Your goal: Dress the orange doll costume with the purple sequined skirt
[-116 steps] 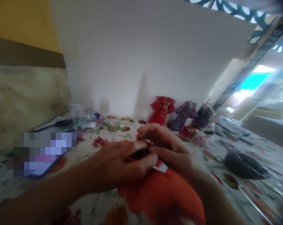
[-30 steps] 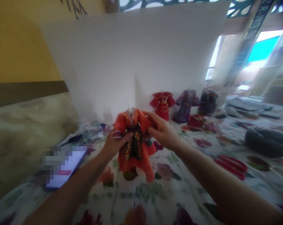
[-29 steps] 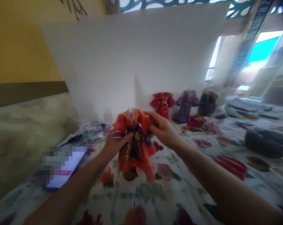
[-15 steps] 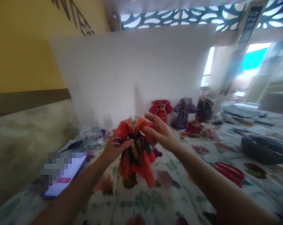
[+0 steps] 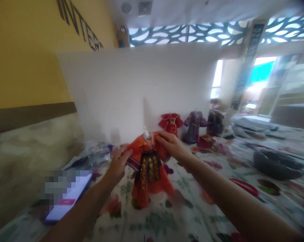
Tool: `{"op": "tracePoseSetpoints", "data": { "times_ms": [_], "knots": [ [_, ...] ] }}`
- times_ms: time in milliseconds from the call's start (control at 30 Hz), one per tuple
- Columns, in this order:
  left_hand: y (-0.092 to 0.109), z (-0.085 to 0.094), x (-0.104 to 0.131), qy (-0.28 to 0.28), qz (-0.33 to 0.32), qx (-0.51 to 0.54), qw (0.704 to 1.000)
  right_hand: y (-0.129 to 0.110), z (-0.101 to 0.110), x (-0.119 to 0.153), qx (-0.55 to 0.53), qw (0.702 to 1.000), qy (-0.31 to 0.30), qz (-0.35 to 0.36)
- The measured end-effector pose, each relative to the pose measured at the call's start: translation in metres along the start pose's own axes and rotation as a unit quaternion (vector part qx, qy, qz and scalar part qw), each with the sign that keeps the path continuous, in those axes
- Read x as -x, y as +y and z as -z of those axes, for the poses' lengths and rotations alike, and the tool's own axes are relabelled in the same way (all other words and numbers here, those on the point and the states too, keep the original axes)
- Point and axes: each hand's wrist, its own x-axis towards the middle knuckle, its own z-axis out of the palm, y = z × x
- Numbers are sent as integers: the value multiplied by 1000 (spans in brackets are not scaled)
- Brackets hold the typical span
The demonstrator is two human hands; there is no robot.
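An orange doll dress (image 5: 152,185) with a dark, gold-patterned apron and beaded neckline stands upright on a small white headless form. My left hand (image 5: 120,161) pinches the sleeve on the left, just above its dark beaded cuff. On the other side, my right hand (image 5: 170,144) is closed on the dress's right shoulder and sleeve, fingertips near the neckline. The hem reaches down to the flowered tablecloth (image 5: 152,222).
Behind stand a red doll dress (image 5: 171,124), a purple one (image 5: 195,126) and a dark-clothed figure (image 5: 215,122). A phone (image 5: 68,198) lies left. Right are a dark bowl-like object (image 5: 279,163) and red scissor handles (image 5: 245,186). A white board (image 5: 141,77) rises behind.
My right hand has closed on the dress's shoulder. My left hand has shifted from the waist to the sleeve. The dress has turned slightly and its apron faces forward. The view has tilted up.
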Motion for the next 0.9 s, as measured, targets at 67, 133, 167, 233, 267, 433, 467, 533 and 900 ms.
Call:
{"op": "tracePoseSetpoints", "data": {
  "times_ms": [67,133,167,233,267,433,467,533,900],
  "knots": [
    [2,-1,0,-9,7,17,1000,1,2,-1,-10,1000,3,-7],
    [2,-1,-1,-6,4,46,999,2,4,-2,-24,1000,3,-13],
    [1,-1,-2,-8,2,57,998,2,5,-2,-30,999,2,-17],
    [1,-1,-3,-20,1,67,998,1,8,-3,-37,999,-3,-23],
    [2,0,-3,-26,-1,61,998,1,9,-3,-40,999,-6,-23],
    [14,7,-2,-72,-45,-20,996,-3,12,-8,-50,998,-26,-9],
    [17,8,-2,-80,-57,-31,995,-4,11,-8,-50,998,-26,-9],
    [23,10,-3,-85,-82,-46,992,-6,10,-9,-49,999,-15,-13],
    [42,-4,-6,-157,-99,-151,971,-11,6,-8,-163,982,-22,-89]
  ]
}}
